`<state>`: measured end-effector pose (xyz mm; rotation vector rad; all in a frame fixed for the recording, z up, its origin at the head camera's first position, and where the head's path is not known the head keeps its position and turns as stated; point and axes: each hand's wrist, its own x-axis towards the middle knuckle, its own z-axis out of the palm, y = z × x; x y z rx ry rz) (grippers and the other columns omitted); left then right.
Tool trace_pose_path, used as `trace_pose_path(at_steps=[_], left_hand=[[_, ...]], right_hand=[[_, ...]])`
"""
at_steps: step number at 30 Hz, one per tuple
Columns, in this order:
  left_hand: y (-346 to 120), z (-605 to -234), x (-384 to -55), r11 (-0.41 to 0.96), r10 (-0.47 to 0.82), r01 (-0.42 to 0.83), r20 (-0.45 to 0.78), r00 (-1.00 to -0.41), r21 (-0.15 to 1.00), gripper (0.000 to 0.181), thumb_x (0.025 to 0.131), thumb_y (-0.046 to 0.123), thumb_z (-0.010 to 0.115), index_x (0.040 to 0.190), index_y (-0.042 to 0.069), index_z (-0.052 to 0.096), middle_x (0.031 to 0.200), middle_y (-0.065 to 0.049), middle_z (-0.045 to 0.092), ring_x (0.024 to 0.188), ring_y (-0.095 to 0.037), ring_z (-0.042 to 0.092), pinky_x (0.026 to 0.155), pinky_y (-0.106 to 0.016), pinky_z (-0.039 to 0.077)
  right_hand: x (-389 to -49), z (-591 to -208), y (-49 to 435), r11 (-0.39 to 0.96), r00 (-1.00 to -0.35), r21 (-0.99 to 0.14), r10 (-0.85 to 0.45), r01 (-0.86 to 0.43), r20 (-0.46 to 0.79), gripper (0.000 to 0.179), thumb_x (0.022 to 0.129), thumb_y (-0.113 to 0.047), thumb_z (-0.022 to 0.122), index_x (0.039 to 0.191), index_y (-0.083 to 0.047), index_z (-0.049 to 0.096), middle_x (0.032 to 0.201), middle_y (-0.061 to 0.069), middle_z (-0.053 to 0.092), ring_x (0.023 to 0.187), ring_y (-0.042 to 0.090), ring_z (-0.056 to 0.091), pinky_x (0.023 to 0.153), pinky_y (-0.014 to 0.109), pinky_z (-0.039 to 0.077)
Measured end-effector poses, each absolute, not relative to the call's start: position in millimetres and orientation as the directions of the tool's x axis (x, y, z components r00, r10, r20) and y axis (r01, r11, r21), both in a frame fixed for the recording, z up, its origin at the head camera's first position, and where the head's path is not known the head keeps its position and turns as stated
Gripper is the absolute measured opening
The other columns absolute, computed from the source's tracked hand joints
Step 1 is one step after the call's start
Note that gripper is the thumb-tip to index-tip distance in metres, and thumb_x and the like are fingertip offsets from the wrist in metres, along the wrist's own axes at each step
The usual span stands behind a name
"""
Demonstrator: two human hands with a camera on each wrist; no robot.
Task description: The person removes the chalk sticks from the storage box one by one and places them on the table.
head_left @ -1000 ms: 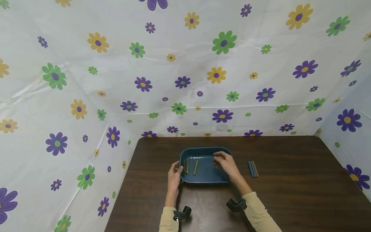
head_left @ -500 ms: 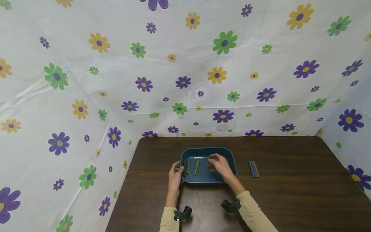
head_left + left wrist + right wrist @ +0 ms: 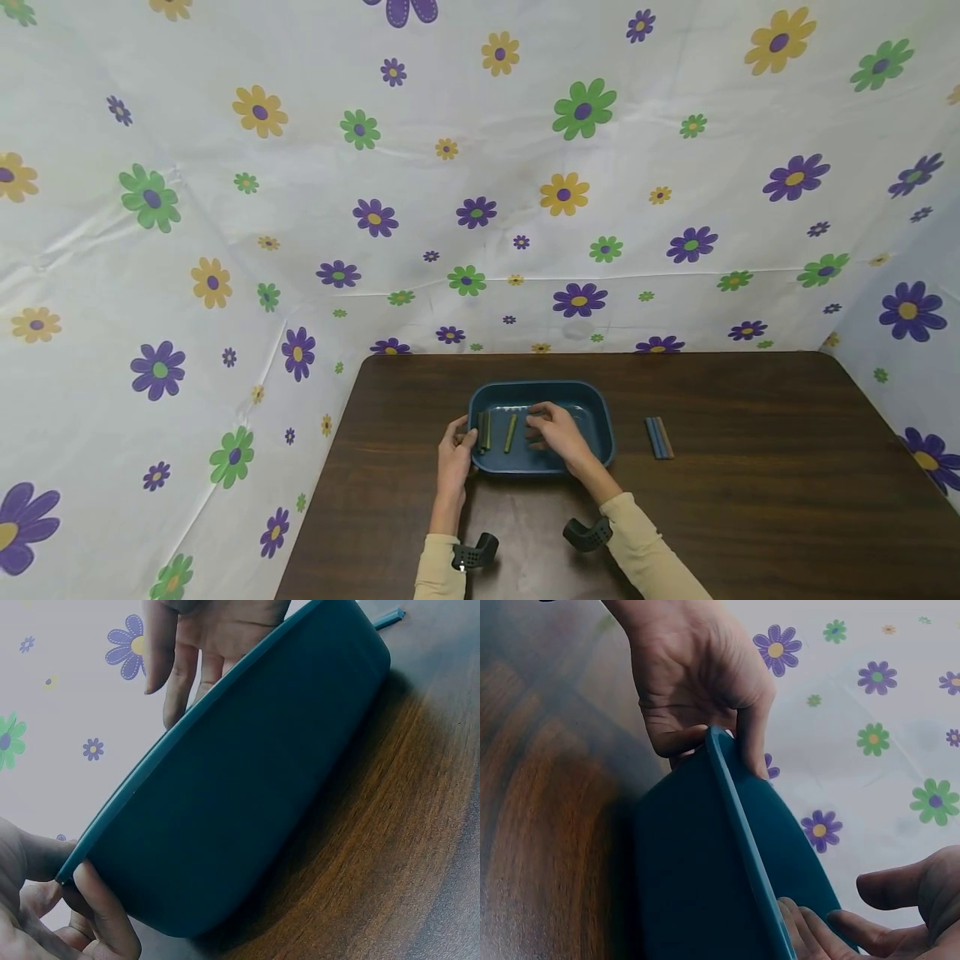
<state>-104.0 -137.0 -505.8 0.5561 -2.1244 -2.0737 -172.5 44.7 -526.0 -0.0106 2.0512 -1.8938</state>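
A blue rectangular tray (image 3: 540, 472) sits on the table. At its left end my left hand (image 3: 453, 458) pinches the rim, thumb over the inside and fingers against the outer wall; the right wrist view shows this left hand (image 3: 701, 675) clearly. Over the tray's middle reaches my right hand (image 3: 561, 437), fingers loosely bent and thumb apart, with nothing seen in it. Just left of its fingertips lies a green stick (image 3: 511, 433) on the tray floor. Several dark and olive sticks (image 3: 484, 432) lie side by side along the tray's left wall, close to my left thumb.
Right of the tray, blue sticks (image 3: 655, 438) and a brown stick (image 3: 665, 437) lie together on the dark wooden table (image 3: 772, 483). A flower-print cloth (image 3: 420, 167) hangs behind the table and at its sides. Each wrist wears a black camera mount (image 3: 587, 534).
My right hand has moved left inside the tray, from near its right end to beside the green stick. The left hand keeps its hold on the rim, and the sticks stay put.
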Motion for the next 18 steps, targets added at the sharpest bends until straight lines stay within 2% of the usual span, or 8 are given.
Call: trace_pose_path(at_steps=[10, 18], left_hand=[[-135, -505, -104, -0.001, -0.351, -0.179, -0.168, -0.921, 0.984, 0.036, 0.104, 0.003, 0.056, 0.137, -0.010, 0.055, 0.100, -0.032, 0.058, 0.063, -0.020, 0.051, 0.054, -0.029, 0.044], [-137, -506, -104, -0.003, -0.341, -0.174, -0.164, -0.926, 0.985, 0.036, 0.104, 0.003, 0.056, 0.137, -0.011, 0.055, 0.097, -0.030, 0.058, 0.062, -0.018, 0.051, 0.054, -0.028, 0.045]], right_hand=[[-175, -536, 35, 0.143, -0.938, -0.966, -0.245, 0.215, -0.246, 0.034, 0.104, -0.004, 0.055, 0.133, 0.014, 0.055, 0.114, 0.031, 0.066, 0.098, 0.040, 0.070, 0.080, 0.048, 0.059], [-177, -542, 28, 0.176, -0.950, -0.961, -0.193, 0.212, -0.244, 0.032, 0.103, -0.002, 0.057, 0.130, 0.014, 0.057, 0.110, 0.028, 0.067, 0.095, 0.038, 0.069, 0.078, 0.046, 0.059]])
